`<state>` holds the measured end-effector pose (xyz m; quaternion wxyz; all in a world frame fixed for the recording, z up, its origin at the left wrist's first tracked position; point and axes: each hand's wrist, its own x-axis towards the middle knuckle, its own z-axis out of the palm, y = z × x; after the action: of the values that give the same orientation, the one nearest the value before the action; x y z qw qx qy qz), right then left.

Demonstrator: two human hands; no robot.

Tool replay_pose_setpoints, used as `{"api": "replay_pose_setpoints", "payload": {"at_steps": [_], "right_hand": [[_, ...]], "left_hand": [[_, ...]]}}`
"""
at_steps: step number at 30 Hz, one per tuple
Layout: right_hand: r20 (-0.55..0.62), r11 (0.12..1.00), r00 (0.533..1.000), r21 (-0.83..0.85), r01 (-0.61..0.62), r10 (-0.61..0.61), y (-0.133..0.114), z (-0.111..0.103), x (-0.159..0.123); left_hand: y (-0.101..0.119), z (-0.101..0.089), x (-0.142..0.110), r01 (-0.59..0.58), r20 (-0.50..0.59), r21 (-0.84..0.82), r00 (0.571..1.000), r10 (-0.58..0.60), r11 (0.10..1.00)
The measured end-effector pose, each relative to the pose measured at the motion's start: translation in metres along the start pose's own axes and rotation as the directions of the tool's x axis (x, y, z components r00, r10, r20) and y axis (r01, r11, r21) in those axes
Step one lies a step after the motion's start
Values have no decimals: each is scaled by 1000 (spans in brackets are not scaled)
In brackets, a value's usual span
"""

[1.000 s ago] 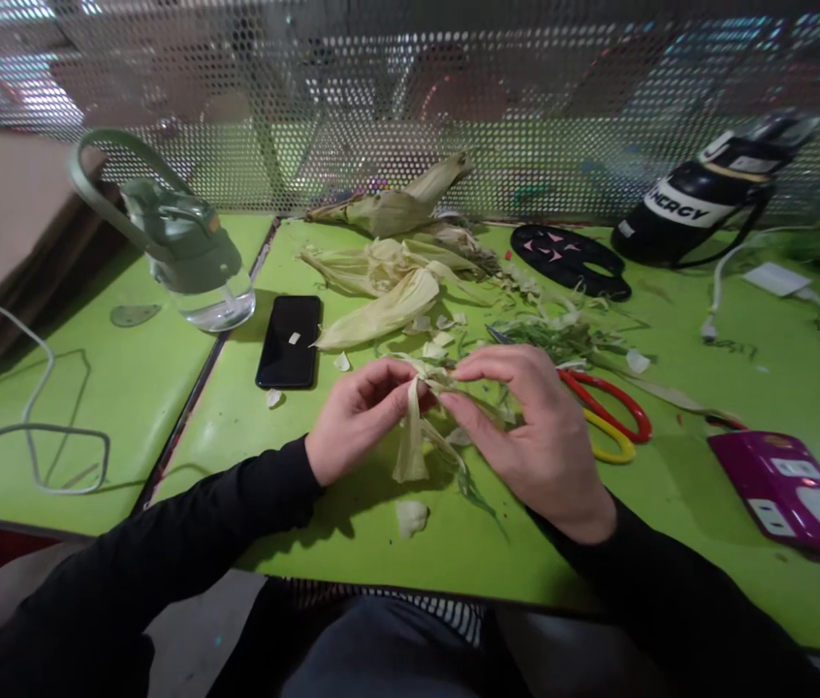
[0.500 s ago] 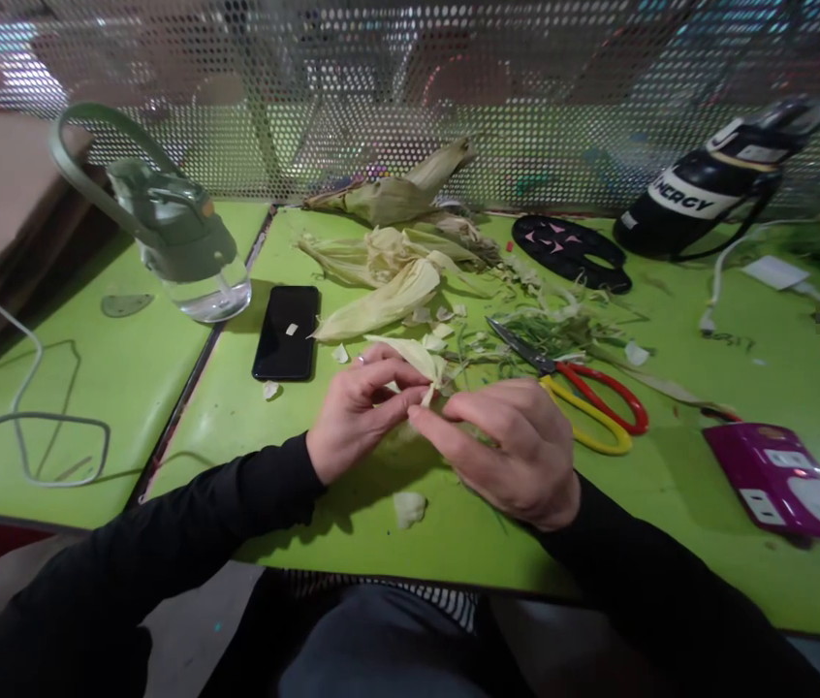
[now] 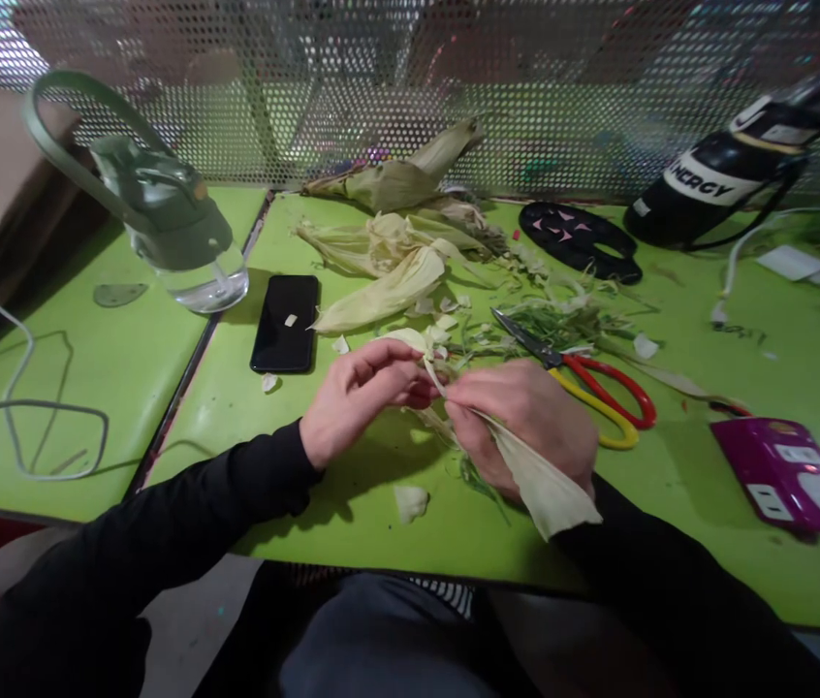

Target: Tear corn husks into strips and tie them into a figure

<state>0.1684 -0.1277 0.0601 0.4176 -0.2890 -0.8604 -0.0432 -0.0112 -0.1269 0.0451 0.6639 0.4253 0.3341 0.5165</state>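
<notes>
A pale corn husk strip (image 3: 537, 470) runs between my two hands, with a knot-like fold (image 3: 427, 343) near my left fingertips. My left hand (image 3: 366, 388) pinches the husk around this fold. Closed on the strip, my right hand (image 3: 526, 417) has the strip's wide end fanning out over its back toward the wrist. Loose corn husks (image 3: 388, 286) lie on the table just beyond my hands. Scissors (image 3: 577, 373) with one red and one yellow handle rest beside my right hand, blades on green shreds (image 3: 548, 325). A small husk scrap (image 3: 411, 502) lies nearer me.
A black phone (image 3: 285, 325) lies left of the husks, near a green-topped water bottle (image 3: 177, 228). At the back right are a black palette-shaped piece (image 3: 581, 240) and a black bottle (image 3: 722, 179). A purple box (image 3: 792, 475) sits right. A perforated metal screen (image 3: 352, 87) borders the table.
My right hand has taken the husk strip and drawn it right and toward me, so its wide end now shows across the hand. My left hand stays near the fold.
</notes>
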Motion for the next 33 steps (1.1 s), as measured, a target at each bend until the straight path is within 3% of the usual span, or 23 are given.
{"api": "replay_pose_setpoints", "payload": {"at_steps": [3, 6, 10, 12, 16, 19, 23, 29, 33], "right_hand": [[39, 984, 986, -57, 166, -164, 1, -2, -1], [86, 983, 981, -45, 178, -174, 2, -3, 0], [7, 1000, 1000, -11, -10, 10, 5, -1, 1], [27, 990, 991, 42, -132, 131, 6, 2, 2], [101, 920, 929, 137, -367, 356, 3, 4, 2], [163, 848, 865, 182, -499, 474, 0, 3, 2], [186, 795, 827, 229, -561, 530, 0, 2, 4], [261, 777, 813, 250, -577, 520, 5, 4, 8], [348, 669, 735, 310, -676, 581, 4, 4, 7]], "left_hand": [[2, -2, 2, 7, 4, 35, 1000, -8, 999], [2, -4, 5, 19, 31, 80, 999, -22, 997], [3, -6, 5, 81, 138, 80, 986, -92, 993], [3, -7, 5, 84, 147, 85, 984, -96, 993], [4, -8, 5, 82, 128, 86, 987, -92, 993], [7, -8, 5, 153, 188, 81, 968, -166, 985], [9, -8, 5, 249, 206, 11, 947, -246, 969], [8, -7, 6, 237, 191, 6, 953, -234, 971], [7, -6, 6, 166, 184, 88, 966, -180, 982]]}}
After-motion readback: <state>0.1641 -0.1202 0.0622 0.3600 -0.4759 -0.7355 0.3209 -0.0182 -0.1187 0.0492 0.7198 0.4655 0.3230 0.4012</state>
